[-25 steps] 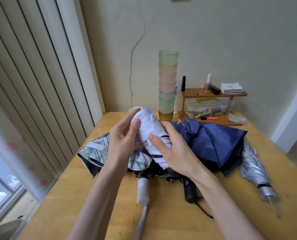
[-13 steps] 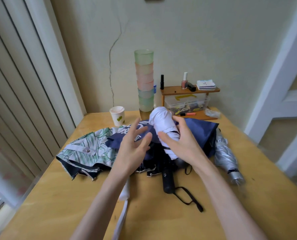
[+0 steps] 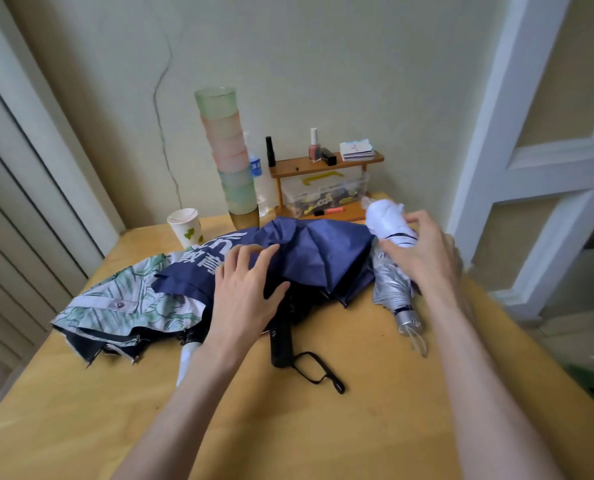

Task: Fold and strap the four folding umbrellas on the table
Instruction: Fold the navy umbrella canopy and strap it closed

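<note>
Holding entry: right grip (image 3: 423,251) curled round the rolled white folding umbrella (image 3: 387,216), far right of the worktop (image 3: 357,427), just beyond the silver umbrella (image 3: 392,285). Left grip (image 3: 247,292), fingers spread, rests flat on the loose navy umbrella (image 3: 316,247), with the leaf-print umbrella (image 3: 126,299) alongside. Risks: white roll set near the edge may tumble off; dragged navy canopy may topple the stacked cups (image 3: 229,161).

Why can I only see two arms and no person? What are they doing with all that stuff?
The camera sits on the person's head and looks down, so you see only their arms, as if through their eyes. The right hand grips a rolled-up white umbrella just above a rolled silver umbrella on the wooden table. The left hand rests open on a blue umbrella whose cloth is loose. A leaf-patterned umbrella lies loose beside it. Behind stand a tower of cups and a paper cup.
</note>
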### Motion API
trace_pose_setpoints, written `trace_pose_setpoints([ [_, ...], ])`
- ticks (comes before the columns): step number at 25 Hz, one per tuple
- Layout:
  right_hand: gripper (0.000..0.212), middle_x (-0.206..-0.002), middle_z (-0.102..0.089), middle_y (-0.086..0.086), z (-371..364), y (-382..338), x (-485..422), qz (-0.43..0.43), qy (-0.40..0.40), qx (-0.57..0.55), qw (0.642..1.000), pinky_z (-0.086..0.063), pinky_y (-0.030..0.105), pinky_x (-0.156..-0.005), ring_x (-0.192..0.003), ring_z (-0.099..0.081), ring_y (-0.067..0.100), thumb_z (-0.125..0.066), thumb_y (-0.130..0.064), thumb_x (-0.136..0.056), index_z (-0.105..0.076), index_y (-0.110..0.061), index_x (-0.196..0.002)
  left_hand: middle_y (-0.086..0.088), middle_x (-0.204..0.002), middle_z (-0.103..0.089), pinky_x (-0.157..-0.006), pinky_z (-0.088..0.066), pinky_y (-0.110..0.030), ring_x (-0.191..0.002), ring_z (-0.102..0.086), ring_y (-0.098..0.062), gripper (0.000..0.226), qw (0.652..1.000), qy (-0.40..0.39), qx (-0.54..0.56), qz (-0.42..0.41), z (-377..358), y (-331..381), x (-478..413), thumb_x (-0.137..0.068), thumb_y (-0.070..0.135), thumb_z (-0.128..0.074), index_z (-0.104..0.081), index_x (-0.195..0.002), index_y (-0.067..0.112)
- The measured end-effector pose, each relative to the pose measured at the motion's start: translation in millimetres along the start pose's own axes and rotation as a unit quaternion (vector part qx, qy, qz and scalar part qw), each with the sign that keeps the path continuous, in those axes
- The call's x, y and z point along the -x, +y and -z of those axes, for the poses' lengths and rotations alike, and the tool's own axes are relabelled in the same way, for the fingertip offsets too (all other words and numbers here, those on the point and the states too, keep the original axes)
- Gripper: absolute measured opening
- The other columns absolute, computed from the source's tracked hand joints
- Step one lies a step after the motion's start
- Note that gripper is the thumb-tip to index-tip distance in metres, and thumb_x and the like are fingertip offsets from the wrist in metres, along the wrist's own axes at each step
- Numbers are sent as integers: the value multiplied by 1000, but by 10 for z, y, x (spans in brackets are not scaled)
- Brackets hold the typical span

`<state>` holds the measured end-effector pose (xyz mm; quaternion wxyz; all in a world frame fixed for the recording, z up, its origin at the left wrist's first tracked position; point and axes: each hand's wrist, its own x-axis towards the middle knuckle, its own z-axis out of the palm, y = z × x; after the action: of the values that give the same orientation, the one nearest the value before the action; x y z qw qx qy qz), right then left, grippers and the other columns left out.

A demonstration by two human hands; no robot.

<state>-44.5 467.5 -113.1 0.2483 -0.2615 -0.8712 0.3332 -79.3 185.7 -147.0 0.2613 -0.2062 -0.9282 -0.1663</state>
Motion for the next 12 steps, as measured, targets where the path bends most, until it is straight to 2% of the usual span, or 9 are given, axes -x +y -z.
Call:
trace_pose_setpoints([
  [3,40,-107,-76,16,-31,326,-146,-43,-15,65,997,-47,39,-74,-100,-67,42,-70,-51,-86,-69,-19,-109,-8,-136,-56,-108,-43,-52,-135,-44,-32,64,1000,0,11,18,-1,-37,-5,-90,37,-79,-57,-148,20],
  [5,50,-132,-69,21,-113,433,-139,-63,-81,77,992,-47,42,-88,-119,-63,42,-63,-53,-97,-67,-15,-128,-7,-135,-56,-110,-44,-52,-135,-46,-32,63,999,-3,23,24,-10,-40,-5,-91,35,-78,-56,-149,20],
  [7,77,-154,-54,15,-158,442,-93,-56,-144,76,985,-40,44,-108,-140,-50,39,-58,-65,-97,-50,-12,-152,-7,-135,-56,-112,-42,-52,-135,-47,-32,64,999,-13,32,28,-28,-34,16,-92,34,-77,-55,-150,20],
  [9,109,-165,-40,12,-226,377,-50,-22,-197,66,978,-28,42,-120,-151,-36,34,-69,-74,-84,-29,-11,-163,-6,-137,-55,-115,-40,-51,-137,-46,-31,67,999,-20,31,33,-43,-57,43,-92,35,-77,-52,-152,20],
  [11,130,-164,-36,14,-313,315,-19,-9,-233,46,971,-28,43,-121,-153,-30,34,-78,-74,-69,-17,-13,-166,-6,-143,-52,-118,-36,-52,-142,-42,-31,72,998,-32,28,40,-32,-123,74,-92,36,-77,-48,-155,20],
  [12,131,-162,-37,16,-358,291,-6,-5,-233,47,971,-29,44,-119,-152,-31,36,-78,-73,-67,-15,-16,-167,-7,-147,-51,-120,-33,-54,-146,-39,-32,73,998,-36,26,44,-21,-170,95,-92,36,-77,-46,-157,20],
])
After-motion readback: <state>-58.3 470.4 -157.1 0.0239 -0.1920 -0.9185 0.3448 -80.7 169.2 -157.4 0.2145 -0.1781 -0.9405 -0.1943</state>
